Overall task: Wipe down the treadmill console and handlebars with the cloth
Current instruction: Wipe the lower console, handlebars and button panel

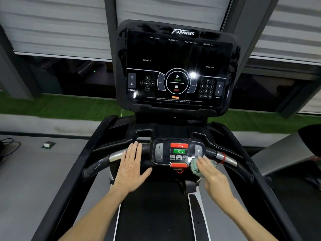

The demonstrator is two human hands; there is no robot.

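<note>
At lower centre of the frame, the left hand (pixel 132 168) lies flat on the handlebar (pixel 99 164), fingers straight and close together, apparently as a brace, while the right hand (pixel 212 174), fingers extended rather than curled, presses the green cloth (pixel 195 166) onto the lower right corner of the button panel (pixel 178 152).

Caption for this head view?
Right hand presses green cloth on black treadmill's lower button panel; left hand rests on black handlebar.
</note>
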